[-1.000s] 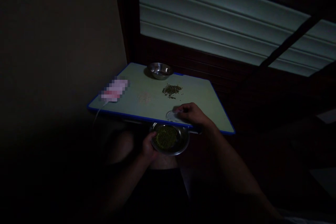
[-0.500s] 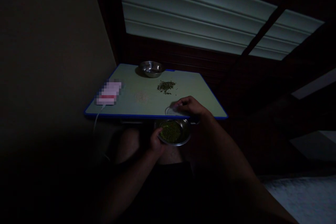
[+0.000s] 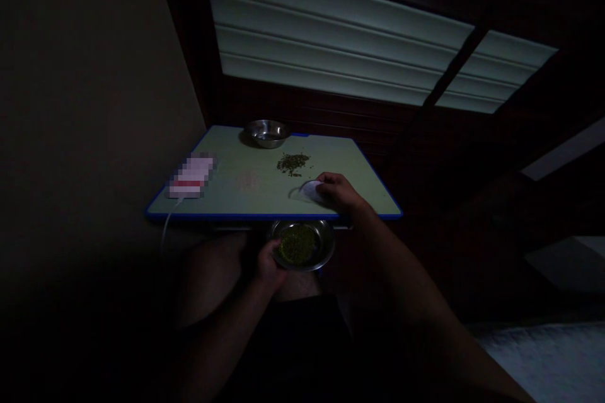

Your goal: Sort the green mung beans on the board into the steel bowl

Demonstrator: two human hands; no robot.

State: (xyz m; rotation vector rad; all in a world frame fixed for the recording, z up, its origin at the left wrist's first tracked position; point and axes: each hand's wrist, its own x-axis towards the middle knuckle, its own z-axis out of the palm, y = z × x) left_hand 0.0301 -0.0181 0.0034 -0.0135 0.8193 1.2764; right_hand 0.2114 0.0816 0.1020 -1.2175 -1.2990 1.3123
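Note:
My left hand [image 3: 271,264] is closed on the left rim of a steel bowl [image 3: 325,253], just below the table's front edge. Small green beans [image 3: 297,244], which look like mung beans, fill its left part. At the front of the table my right hand [image 3: 336,190] pinches a thin, pale round disc [image 3: 312,189], perhaps a lid; the dark hides its exact kind. The disc is tilted, with its left edge toward the tabletop. Beyond it lies a loose pile of greenish-brown beans or grains [image 3: 292,164]. A fainter patch of pale bits [image 3: 247,182] is spread to the left.
A second steel bowl [image 3: 267,135] stands at the back of the blue-edged table [image 3: 227,201]. On the left lies a blurred-out phone-like object [image 3: 191,177] with a white cable [image 3: 165,230] hanging over the front edge. A slatted window [image 3: 321,44] rises behind.
The disc has gone from lying nearly flat near the front edge to tilted up in my right hand. My left hand keeps the bowl below the edge. The camera view has turned right.

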